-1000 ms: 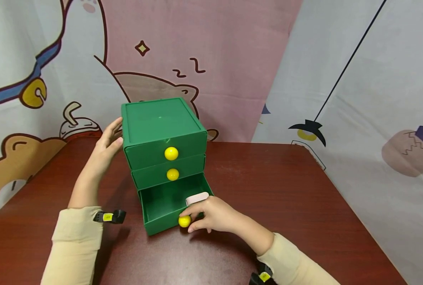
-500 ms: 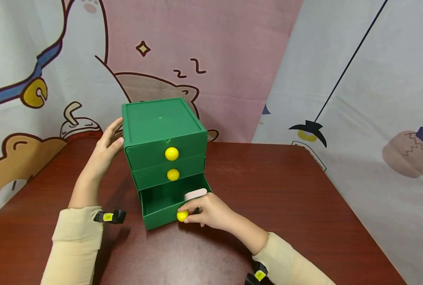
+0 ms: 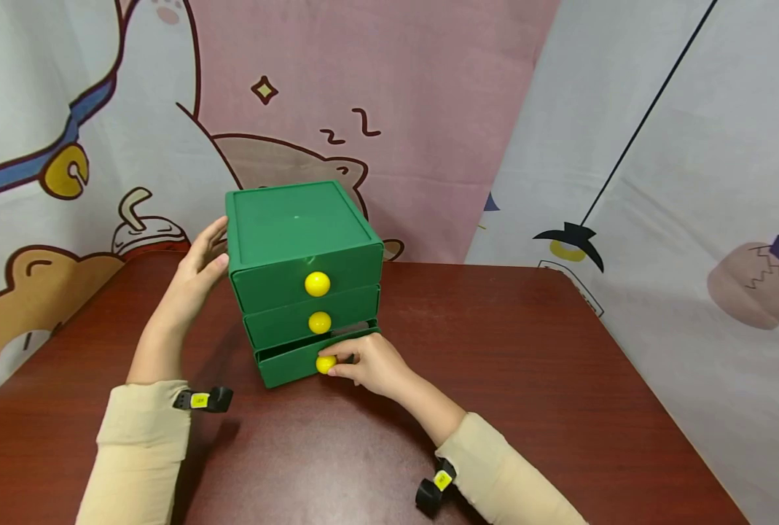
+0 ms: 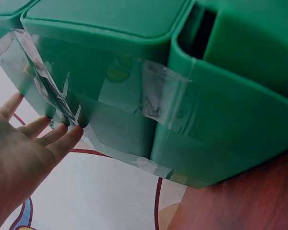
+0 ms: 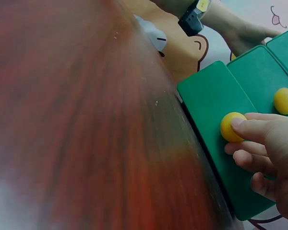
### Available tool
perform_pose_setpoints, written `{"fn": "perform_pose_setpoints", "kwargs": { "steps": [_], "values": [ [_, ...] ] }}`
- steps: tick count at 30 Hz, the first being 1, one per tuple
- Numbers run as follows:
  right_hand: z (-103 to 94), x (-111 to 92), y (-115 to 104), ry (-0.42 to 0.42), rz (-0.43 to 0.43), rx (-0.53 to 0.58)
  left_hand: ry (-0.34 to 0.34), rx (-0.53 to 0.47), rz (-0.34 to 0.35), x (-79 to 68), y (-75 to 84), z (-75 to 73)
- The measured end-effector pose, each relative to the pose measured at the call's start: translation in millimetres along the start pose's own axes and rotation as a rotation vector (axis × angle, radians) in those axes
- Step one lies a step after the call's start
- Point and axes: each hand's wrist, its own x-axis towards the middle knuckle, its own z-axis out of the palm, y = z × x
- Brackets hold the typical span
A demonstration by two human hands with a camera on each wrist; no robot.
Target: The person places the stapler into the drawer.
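Observation:
A green drawer unit (image 3: 297,219) with three stacked drawers stands on the table. Its bottom drawer (image 3: 287,367) sticks out a little, leaving a narrow gap at the top; the two upper drawers are closed. My right hand (image 3: 376,364) pinches the yellow round knob (image 3: 326,364) of that drawer between thumb and forefinger, as the right wrist view also shows. Inside, a sliver of a pale object (image 3: 356,328) shows; the rest is hidden. My left hand (image 3: 199,262) rests its fingertips against the unit's left side, fingers fairly straight, touching clear tape (image 4: 53,91) in the left wrist view.
The reddish-brown wooden table (image 3: 494,350) extends to both sides and in front of the unit. Behind it hangs a cloth backdrop (image 3: 428,131) with cartoon drawings. Black wrist cameras (image 3: 218,399) are strapped near both sleeves.
The bottom drawer has slid inward, from well open to nearly closed. My right hand has moved away from me and leftward with its knob. The left hand stays in place.

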Motion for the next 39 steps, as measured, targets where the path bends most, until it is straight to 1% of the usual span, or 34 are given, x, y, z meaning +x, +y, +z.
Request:
{"fn": "perform_pose_setpoints", "kwargs": {
  "steps": [4, 10, 14, 18, 20, 25, 33, 39],
  "values": [
    [2.2, 7.0, 2.2, 0.027, 0.03, -0.001, -0.001, 0.006, 0.001, -0.3, 0.3, 0.3],
    [4.4, 12.8, 5.3, 0.047, 0.049, 0.0, -0.007, 0.012, 0.004, 0.6, 0.8, 0.0],
    [4.2, 12.0, 6.3, 0.04, 0.051, -0.003, -0.007, 0.006, 0.0, 1.1, 0.4, 0.2],
    [-1.3, 6.5, 5.5, 0.041, 0.041, -0.002, -0.005, 0.004, -0.001, 1.7, 0.0, 1.5],
    [-6.4, 2.0, 4.6, 0.042, 0.045, -0.004, -0.004, 0.013, -0.002, 1.6, 0.1, 1.9],
    [-24.5, -13.4, 4.3, 0.068, 0.05, -0.052, -0.01, 0.038, -0.006, 1.9, 1.0, 2.3],
    [-58.9, -42.4, 16.8, 0.204, 0.057, -0.092, -0.018, 0.078, -0.006, 0.2, 2.2, -1.1],
    [-91.6, -62.5, 28.0, 0.299, 0.065, -0.213, -0.021, 0.09, 0.028, -3.4, -2.8, -5.1]
  ]
}}
